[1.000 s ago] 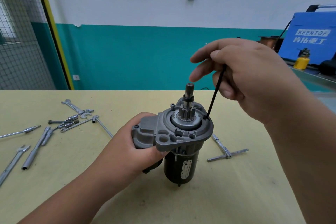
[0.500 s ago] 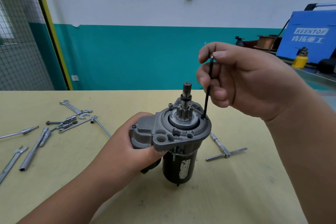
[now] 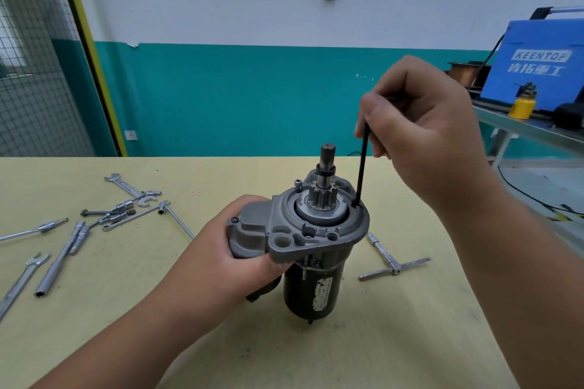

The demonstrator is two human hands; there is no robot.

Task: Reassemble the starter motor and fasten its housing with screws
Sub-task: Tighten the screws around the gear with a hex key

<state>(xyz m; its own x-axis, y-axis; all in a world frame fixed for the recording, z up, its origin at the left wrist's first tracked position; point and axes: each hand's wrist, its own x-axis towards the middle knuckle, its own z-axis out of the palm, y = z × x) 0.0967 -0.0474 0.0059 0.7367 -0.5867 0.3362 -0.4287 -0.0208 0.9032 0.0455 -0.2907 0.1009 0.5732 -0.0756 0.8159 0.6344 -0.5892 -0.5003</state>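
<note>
One starter motor, two hands, the left hand and the right hand, and one hex key at one yellow table. Also on it: two T-handle wrenches, two flat spanners and one tube wrench; the small pieces heaped at left are too tangled to count. Behind: one blue machine, one yellow oil can, one wire spool.

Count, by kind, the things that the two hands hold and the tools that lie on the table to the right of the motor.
starter motor, gripped by the left hand: 1
black hex key, pinched by the right hand: 1
T-handle wrench, on the table: 1
Total: 3
</note>
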